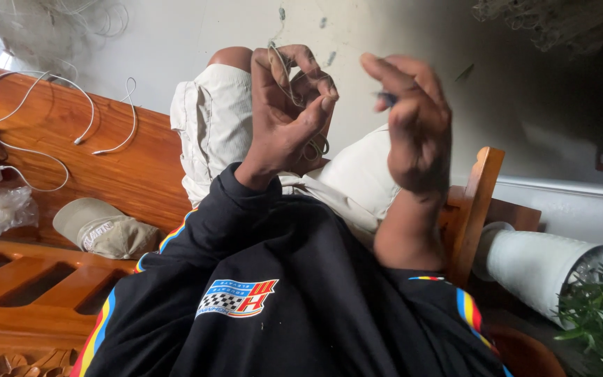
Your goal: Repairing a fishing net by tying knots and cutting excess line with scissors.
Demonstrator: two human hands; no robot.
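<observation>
Head view, apparently turned upside down; person seated, knees at 12 o'clock, black jacket (294,300) filling the lower frame.

Left hand (289,115): fingers curled, grip closed on thin pale line (282,70). The line loops over the fingers, a strand running up toward 12 o'clock, more of it bunched below the palm near the shorts (218,119).

Right hand (413,119): at 3 o'clock from the left, near it but apart. Thumb and forefinger pinch a small dark tool (387,98); blurred, kind cannot be told. Grip closed on it.

Progress, as a judgement: work on the line is mid-way. Line is already gathered and tensioned in the left hand, tool is in the right but not at the line. No finished knot or mesh can be made out in the hands; how much is done cannot be told.

Around: wooden bench (127,167) at 9 o'clock with white cables (36,105), a tan cap (102,229), crumpled plastic (7,208). White pot (539,269) with green plant (601,314) at 4 o'clock. Tangled netting (546,24) at 1 o'clock, faint.
</observation>
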